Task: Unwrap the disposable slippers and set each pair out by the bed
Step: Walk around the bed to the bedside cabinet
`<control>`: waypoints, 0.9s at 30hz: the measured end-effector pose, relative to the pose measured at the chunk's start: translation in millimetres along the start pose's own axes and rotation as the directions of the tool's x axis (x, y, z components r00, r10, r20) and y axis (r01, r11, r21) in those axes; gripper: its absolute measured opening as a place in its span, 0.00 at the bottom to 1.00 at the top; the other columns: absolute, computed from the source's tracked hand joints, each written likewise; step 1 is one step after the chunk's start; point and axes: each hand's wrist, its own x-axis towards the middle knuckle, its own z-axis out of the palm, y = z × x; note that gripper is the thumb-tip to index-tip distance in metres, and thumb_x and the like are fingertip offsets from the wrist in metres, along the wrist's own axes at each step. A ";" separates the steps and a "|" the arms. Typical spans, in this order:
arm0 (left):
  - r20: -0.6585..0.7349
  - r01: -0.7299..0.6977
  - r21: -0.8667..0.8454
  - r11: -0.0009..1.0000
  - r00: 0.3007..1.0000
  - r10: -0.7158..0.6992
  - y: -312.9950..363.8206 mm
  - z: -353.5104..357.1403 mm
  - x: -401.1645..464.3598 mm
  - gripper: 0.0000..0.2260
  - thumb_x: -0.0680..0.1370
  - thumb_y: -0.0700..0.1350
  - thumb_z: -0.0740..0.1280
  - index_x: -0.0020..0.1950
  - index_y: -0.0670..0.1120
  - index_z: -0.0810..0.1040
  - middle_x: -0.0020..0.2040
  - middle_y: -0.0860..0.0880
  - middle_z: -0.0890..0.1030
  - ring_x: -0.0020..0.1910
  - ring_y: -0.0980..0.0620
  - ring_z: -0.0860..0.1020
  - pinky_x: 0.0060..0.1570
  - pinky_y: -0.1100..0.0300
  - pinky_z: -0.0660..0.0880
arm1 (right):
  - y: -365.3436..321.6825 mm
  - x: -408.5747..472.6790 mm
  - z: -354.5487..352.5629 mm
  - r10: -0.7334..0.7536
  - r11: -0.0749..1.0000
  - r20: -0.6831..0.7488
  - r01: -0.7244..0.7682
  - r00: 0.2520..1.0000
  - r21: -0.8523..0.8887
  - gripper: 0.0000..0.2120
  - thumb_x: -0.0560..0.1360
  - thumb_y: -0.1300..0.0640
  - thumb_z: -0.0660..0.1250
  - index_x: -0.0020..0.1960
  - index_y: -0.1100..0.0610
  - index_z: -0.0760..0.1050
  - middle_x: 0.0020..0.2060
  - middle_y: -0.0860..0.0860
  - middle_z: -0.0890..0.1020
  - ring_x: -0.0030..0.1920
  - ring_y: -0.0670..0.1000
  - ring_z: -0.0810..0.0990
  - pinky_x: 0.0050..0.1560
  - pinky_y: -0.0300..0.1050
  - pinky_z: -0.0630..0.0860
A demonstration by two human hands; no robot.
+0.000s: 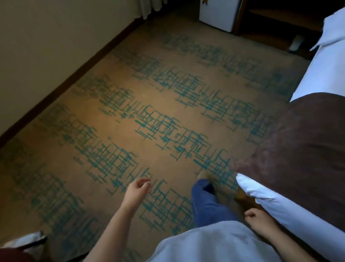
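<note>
We are standing on the patterned carpet with the bed along our right, its white sheet showing beyond a dark brown throw draped over the near corner. Our left hand hangs out over the floor with its fingers loosely curled and holding nothing; our right hand hangs near the bed's edge, its fingers tucked in toward the palm, and we see nothing in it either. No slippers, wrapped or bare, are in sight anywhere on the carpet or the bed, so we cannot say where they lie. At the near left edge something pale sits against a dark frame, too blurred to name. Far ahead a small white fridge stands beside dark wooden shelving. We judge that such slippers will be very light and floppy, in thin, slick film that crinkles and slides. We would best pinch a loose corner or seam of the wrap with one hand, steady the pack with the other, and tear gently.
</note>
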 end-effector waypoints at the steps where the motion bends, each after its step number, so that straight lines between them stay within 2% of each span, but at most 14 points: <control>1: 0.005 -0.002 0.013 1.000 1.000 0.002 13.5 3.2 16.2 0.09 0.77 0.38 0.59 0.53 0.42 0.77 0.44 0.44 0.80 0.34 0.54 0.76 0.28 0.68 0.70 | -9.7 9.9 -5.8 0.011 1.000 -0.007 -0.011 1.000 -0.005 0.09 0.74 0.59 0.62 0.53 0.56 0.78 0.58 0.56 0.80 0.59 0.57 0.77 0.60 0.46 0.71; 3: 0.014 0.003 0.026 1.000 1.000 -0.004 36.6 11.1 45.6 0.08 0.77 0.37 0.59 0.52 0.42 0.76 0.40 0.45 0.80 0.33 0.54 0.75 0.23 0.73 0.68 | -35.0 31.5 -22.0 0.023 1.000 0.006 -0.023 1.000 -0.005 0.07 0.74 0.59 0.61 0.44 0.53 0.77 0.56 0.56 0.81 0.59 0.56 0.77 0.59 0.45 0.71; 5: 0.039 0.019 0.063 0.998 0.999 -0.022 60.3 18.6 69.6 0.08 0.77 0.37 0.58 0.52 0.42 0.76 0.38 0.47 0.79 0.32 0.53 0.75 0.24 0.70 0.68 | -64.7 56.7 -46.4 0.033 0.999 0.031 -0.032 0.999 -0.033 0.08 0.74 0.59 0.59 0.41 0.52 0.76 0.52 0.54 0.81 0.58 0.56 0.77 0.57 0.44 0.71; 9: 0.138 -0.009 0.227 0.974 0.990 -0.023 105.9 22.7 109.7 0.07 0.77 0.37 0.59 0.51 0.43 0.76 0.38 0.47 0.79 0.33 0.53 0.76 0.32 0.64 0.70 | -124.4 110.6 -109.8 0.014 0.995 -0.032 -0.011 0.999 0.095 0.11 0.73 0.64 0.60 0.33 0.54 0.70 0.36 0.55 0.76 0.40 0.55 0.76 0.38 0.44 0.70; 12: 0.107 0.000 0.251 0.968 0.994 -0.028 134.9 19.5 152.5 0.08 0.75 0.33 0.61 0.50 0.37 0.78 0.33 0.47 0.79 0.28 0.53 0.76 0.41 0.56 0.74 | -165.9 153.6 -164.2 0.012 0.986 -0.081 0.002 0.997 0.168 0.11 0.74 0.61 0.62 0.35 0.50 0.69 0.41 0.55 0.77 0.46 0.60 0.80 0.31 0.38 0.64; 14: 0.099 0.012 0.264 0.964 0.994 -0.040 157.4 21.4 178.1 0.07 0.75 0.33 0.61 0.48 0.39 0.78 0.34 0.45 0.79 0.26 0.55 0.77 0.36 0.61 0.75 | -193.9 174.7 -195.3 0.022 0.982 -0.108 -0.001 0.994 0.191 0.09 0.74 0.58 0.62 0.37 0.49 0.69 0.42 0.53 0.77 0.50 0.61 0.81 0.30 0.38 0.63; 16: 0.115 0.019 0.277 0.961 0.992 -0.053 181.2 26.1 206.0 0.07 0.75 0.34 0.61 0.48 0.40 0.77 0.35 0.45 0.79 0.29 0.53 0.77 0.27 0.69 0.73 | -223.1 187.7 -222.4 0.013 0.974 -0.128 0.016 0.992 0.226 0.04 0.75 0.57 0.61 0.43 0.50 0.71 0.39 0.52 0.78 0.45 0.59 0.82 0.29 0.38 0.65; 17: 0.120 0.015 0.279 0.960 0.992 -0.050 194.8 29.4 221.7 0.07 0.75 0.34 0.61 0.48 0.40 0.77 0.35 0.45 0.79 0.32 0.51 0.77 0.28 0.67 0.73 | -237.0 194.1 -234.5 0.014 0.969 -0.135 0.020 0.991 0.247 0.03 0.75 0.57 0.60 0.46 0.51 0.72 0.37 0.51 0.78 0.42 0.57 0.82 0.28 0.38 0.66; 20: 0.191 -0.049 0.366 0.929 0.981 -0.023 237.2 33.1 285.4 0.06 0.74 0.36 0.64 0.49 0.40 0.79 0.40 0.45 0.80 0.42 0.47 0.78 0.43 0.58 0.72 | -264.0 224.4 -259.3 0.027 0.960 -0.146 0.015 0.989 0.279 0.03 0.76 0.59 0.61 0.49 0.54 0.72 0.38 0.52 0.78 0.42 0.55 0.80 0.25 0.33 0.67; 21: 0.214 -0.066 0.389 0.919 0.977 -0.020 256.3 32.5 310.4 0.07 0.74 0.37 0.64 0.49 0.41 0.79 0.41 0.45 0.81 0.44 0.47 0.79 0.46 0.57 0.72 | -270.7 234.7 -265.4 0.049 0.956 -0.150 -0.003 0.987 0.294 0.06 0.76 0.59 0.61 0.51 0.56 0.74 0.42 0.54 0.79 0.45 0.55 0.80 0.27 0.31 0.69; 23: 0.240 -0.089 0.420 0.903 0.971 -0.016 300.4 30.1 356.9 0.06 0.75 0.37 0.63 0.49 0.42 0.78 0.38 0.46 0.81 0.40 0.47 0.79 0.43 0.56 0.74 | -283.0 248.9 -276.4 0.128 0.940 -0.150 -0.072 0.980 0.332 0.11 0.76 0.62 0.61 0.56 0.63 0.76 0.50 0.59 0.81 0.52 0.58 0.80 0.44 0.39 0.78; 24: 0.256 -0.108 0.434 0.894 0.967 -0.008 325.6 31.0 374.3 0.06 0.75 0.37 0.62 0.49 0.42 0.77 0.36 0.47 0.80 0.37 0.47 0.78 0.37 0.59 0.74 | -288.1 253.3 -280.5 0.160 0.931 -0.147 -0.100 0.976 0.352 0.12 0.76 0.63 0.61 0.56 0.66 0.76 0.53 0.62 0.80 0.54 0.60 0.79 0.51 0.46 0.77; 25: 0.272 -0.125 0.440 0.889 0.962 0.001 351.0 33.8 389.9 0.06 0.76 0.36 0.61 0.50 0.41 0.76 0.35 0.47 0.79 0.34 0.47 0.76 0.31 0.63 0.73 | -293.1 256.2 -283.5 0.190 0.923 -0.137 -0.130 0.972 0.361 0.12 0.76 0.63 0.60 0.56 0.68 0.75 0.54 0.63 0.80 0.55 0.62 0.78 0.54 0.50 0.75; 27: 0.311 -0.157 0.416 0.896 0.950 0.022 401.1 47.3 418.3 0.08 0.76 0.34 0.59 0.51 0.38 0.76 0.34 0.47 0.77 0.30 0.49 0.74 0.20 0.72 0.66 | -302.7 264.1 -291.0 0.238 0.910 -0.122 -0.177 0.964 0.376 0.12 0.77 0.63 0.58 0.56 0.68 0.75 0.55 0.64 0.79 0.55 0.62 0.78 0.55 0.51 0.73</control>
